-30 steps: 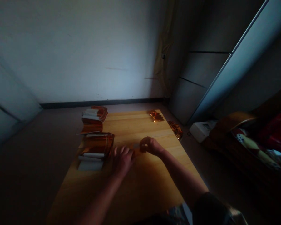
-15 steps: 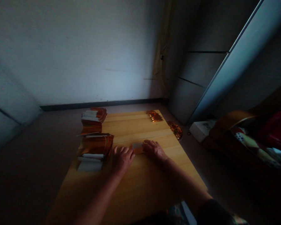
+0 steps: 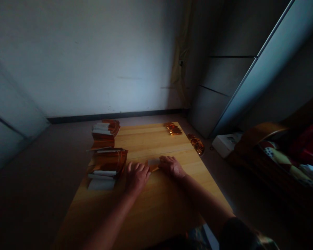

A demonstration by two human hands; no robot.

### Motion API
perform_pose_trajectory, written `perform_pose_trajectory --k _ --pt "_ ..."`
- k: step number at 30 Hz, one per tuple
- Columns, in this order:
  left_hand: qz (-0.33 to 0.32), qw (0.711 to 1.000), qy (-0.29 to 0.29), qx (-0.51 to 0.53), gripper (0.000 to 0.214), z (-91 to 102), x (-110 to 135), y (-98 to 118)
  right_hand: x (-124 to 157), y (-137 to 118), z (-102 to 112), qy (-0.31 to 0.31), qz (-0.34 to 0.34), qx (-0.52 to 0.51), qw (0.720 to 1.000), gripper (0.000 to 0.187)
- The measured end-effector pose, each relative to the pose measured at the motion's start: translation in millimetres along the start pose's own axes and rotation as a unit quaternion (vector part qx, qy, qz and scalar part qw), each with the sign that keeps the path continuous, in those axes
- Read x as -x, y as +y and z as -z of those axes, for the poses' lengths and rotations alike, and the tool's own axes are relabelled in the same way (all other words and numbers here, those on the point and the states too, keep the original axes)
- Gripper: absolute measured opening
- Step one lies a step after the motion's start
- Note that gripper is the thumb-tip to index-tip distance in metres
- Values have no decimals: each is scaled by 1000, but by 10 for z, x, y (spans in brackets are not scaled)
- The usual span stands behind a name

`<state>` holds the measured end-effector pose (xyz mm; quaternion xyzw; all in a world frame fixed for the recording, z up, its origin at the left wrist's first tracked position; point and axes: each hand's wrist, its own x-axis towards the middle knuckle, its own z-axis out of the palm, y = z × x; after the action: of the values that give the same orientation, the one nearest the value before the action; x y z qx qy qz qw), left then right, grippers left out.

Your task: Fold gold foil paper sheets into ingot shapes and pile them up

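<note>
**A:** Quick, hands first. Your left hand (image 3: 137,177)?

**B:** You've got it low on the wooden table (image 3: 148,211), knuckles up, half curled, with its fingers just beside the small orange-and-white piece (image 3: 153,164).

**A:** Right hand (image 3: 171,166)?

**B:** Also half curled, on the other side of that piece, with the fingertips (image 3: 162,160) at or touching its right edge. The piece sits on the table between your hands. Can't tell if either hand really has hold of it.

**A:** What's near your left hand?

**B:** Two stacks of orange foil sheets with white edges. The nearer stack (image 3: 109,161) is just beside your left hand, and the farther stack (image 3: 105,133) sits right behind it, at the table's left edge. A white strip pile (image 3: 101,184) lies at the near end of the nearer stack.

**A:** Far end?

**B:** A small orange foil heap (image 3: 173,129) lies at the table's far edge. A second foil heap (image 3: 196,144) sits just past the right edge, looks like on the floor.

**A:** Anything else?

**B:** On your right, a white box (image 3: 225,144) on the floor, then patterned bedding (image 3: 276,156).
</note>
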<state>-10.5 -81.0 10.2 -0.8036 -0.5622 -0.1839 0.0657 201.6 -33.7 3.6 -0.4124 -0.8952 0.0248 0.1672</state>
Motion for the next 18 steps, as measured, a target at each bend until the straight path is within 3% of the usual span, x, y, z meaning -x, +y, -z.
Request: perform_pose_trajectory --k 6,18 --pt "3 1000 -21 -21 32 33 37 94 1 20 23 -6 -5 -23 1000 20" --pt "25 998 -30 -39 36 12 120 168 -105 149 -126 34 -21 -114 993 10"
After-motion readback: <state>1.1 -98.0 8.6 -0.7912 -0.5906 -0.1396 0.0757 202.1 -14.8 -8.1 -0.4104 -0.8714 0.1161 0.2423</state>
